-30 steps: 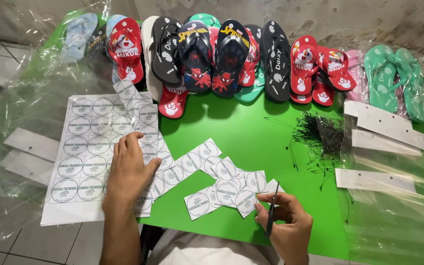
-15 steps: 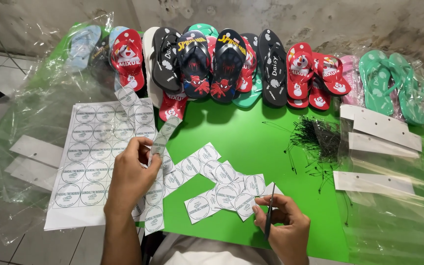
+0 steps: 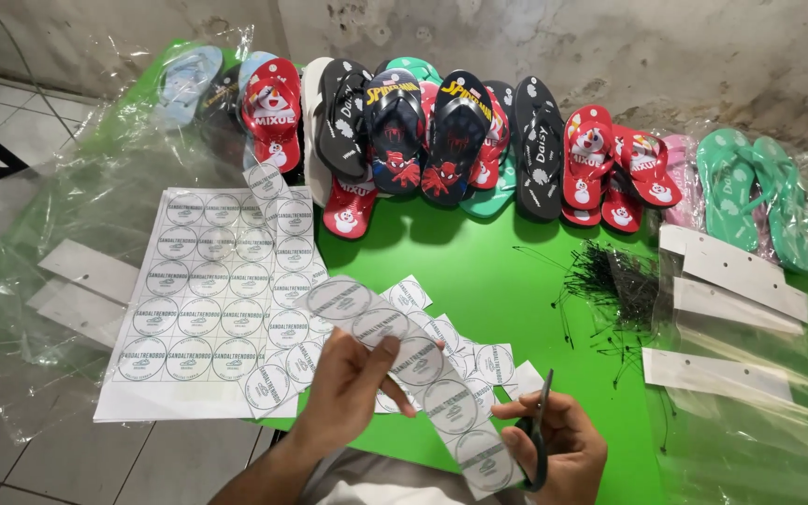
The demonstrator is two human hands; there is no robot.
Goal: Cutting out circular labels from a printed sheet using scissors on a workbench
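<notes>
My left hand grips a long paper strip of round printed labels, held slanting above the green table. My right hand is closed on black scissors, their blades pointing up beside the strip's lower end. Under the strip lie several cut label pieces. To the left a stack of white label sheets hangs over the table's edge.
A row of colourful flip-flops lines the far edge by the wall. A heap of thin black ties lies right of centre. Clear plastic bags with white card headers cover the right side; more plastic bags lie on the left.
My left hand lifted a strip of labels off the sheet and carried it right, across to the scissors. My right hand stayed near the front edge.
</notes>
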